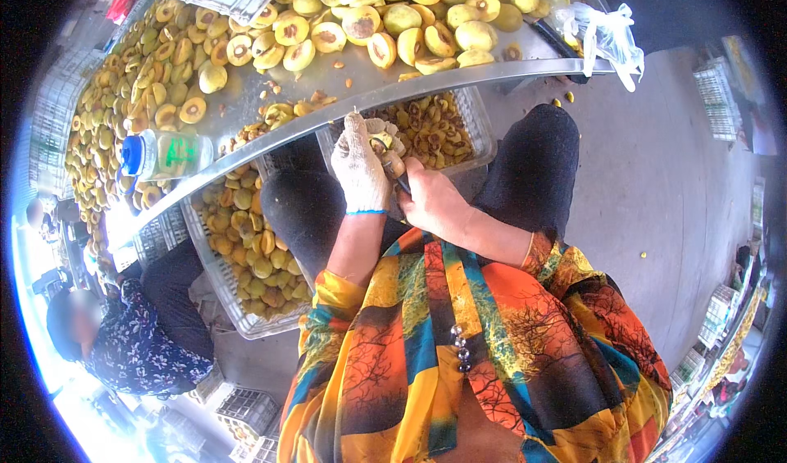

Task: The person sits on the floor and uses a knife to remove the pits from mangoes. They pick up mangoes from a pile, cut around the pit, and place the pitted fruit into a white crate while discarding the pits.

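Observation:
My left hand (361, 171), in a white knitted glove with a blue cuff edge, grips a yellow fruit piece (386, 138), probably a peach half. My bare right hand (433, 200) is closed around the handle of a small pitting tool (396, 171). The tool's curved metal end meets the fruit, partly covered by the gloved fingers. Both hands are close together over a white plastic crate (482, 125) that holds pits and scraps. Just beyond them runs the metal rim of a worktable (393, 88), with many halved fruits (363, 23) heaped on it.
A clear bottle with a blue cap (178, 156) lies on the table at left. Another crate (246, 325) of fruit stands on the floor beside my left knee. A co-worker (141, 340) sits at left. Plastic bags (609, 36) hang from the table's right corner.

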### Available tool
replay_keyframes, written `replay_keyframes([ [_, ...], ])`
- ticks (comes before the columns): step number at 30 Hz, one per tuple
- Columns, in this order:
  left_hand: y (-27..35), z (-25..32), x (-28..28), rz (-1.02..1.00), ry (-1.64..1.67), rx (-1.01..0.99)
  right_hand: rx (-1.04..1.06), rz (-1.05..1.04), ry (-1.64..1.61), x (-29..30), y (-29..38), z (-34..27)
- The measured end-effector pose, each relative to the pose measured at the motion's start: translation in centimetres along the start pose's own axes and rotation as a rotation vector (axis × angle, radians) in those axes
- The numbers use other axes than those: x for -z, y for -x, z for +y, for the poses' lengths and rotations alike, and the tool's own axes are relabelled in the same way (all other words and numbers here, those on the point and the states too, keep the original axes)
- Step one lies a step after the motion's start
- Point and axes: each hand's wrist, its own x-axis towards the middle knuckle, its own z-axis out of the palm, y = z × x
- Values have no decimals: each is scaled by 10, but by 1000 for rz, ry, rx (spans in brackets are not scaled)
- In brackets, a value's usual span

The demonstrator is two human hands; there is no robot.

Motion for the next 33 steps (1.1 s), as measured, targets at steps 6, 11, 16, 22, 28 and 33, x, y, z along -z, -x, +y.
replay_keyframes([
  [6, -12, -10, 16, -68, 79, -18, -50, -141, -199, -11, -5, 5],
  [11, -16, -4, 21, -198, 81, 171, -362, -511, -751, 1, -2, -6],
  [16, -19, 5, 19, -220, 209, 88, -495, -686, -1237, 10, -6, -8],
  [22, -36, 23, 39, -120, 236, -72, -185, -390, -677, 7, -21, 34],
  [28, -25, 23, 40, -27, 131, -140, 141, 66, -26, 4, -18, 0],
  [33, -15, 22, 23, -2, 70, -129, 181, 40, 96, -2, -20, -3],
])
